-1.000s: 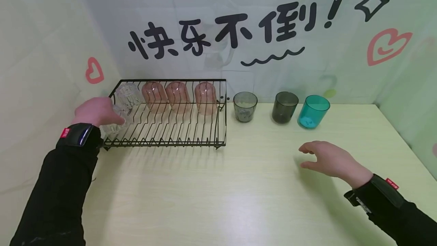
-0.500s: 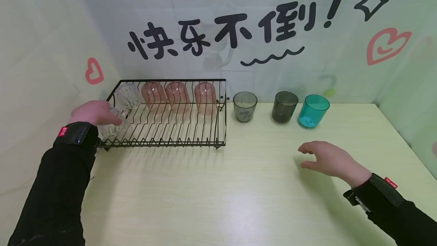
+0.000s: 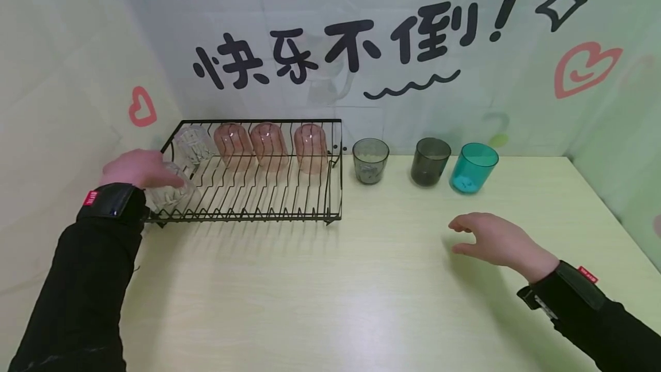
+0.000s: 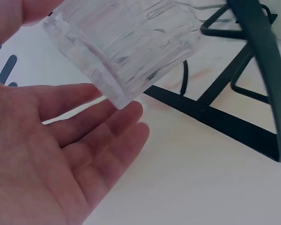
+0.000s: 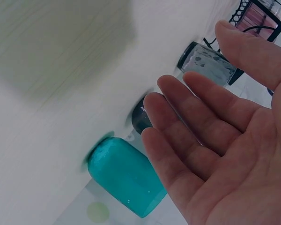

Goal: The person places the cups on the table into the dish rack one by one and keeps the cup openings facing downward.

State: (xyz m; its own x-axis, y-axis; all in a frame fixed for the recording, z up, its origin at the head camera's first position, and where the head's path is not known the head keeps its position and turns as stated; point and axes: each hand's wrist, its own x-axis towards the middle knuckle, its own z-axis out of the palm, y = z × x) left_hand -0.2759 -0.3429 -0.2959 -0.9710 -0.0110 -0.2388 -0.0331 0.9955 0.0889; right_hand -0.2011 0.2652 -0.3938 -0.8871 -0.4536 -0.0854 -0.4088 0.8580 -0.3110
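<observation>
At the front left corner of the black wire rack (image 3: 258, 218), my left hand (image 3: 139, 170) is around a clear ridged glass (image 3: 178, 191) tilted on the wires. The left wrist view shows loose, spread fingers (image 4: 126, 136) right at the glass's edge, the thumb on its other side. My right hand (image 3: 498, 243) hovers over the table at the right, holding nothing, its fingers relaxed and apart. Beyond it stand a teal glass (image 3: 474, 170), a dark grey glass (image 3: 431, 164) and a lighter grey glass (image 3: 370, 164).
Further back in the rack sit another clear glass (image 3: 194, 143) and three pink glasses, the rightmost pink glass (image 3: 311, 149) near the rack's right end. A printed cloth wall (image 3: 289, 96) rises behind the table (image 3: 289, 291).
My left hand has shifted slightly left, away from the rack's middle; the clear glass beneath it shows more. The right hand has hardly moved.
</observation>
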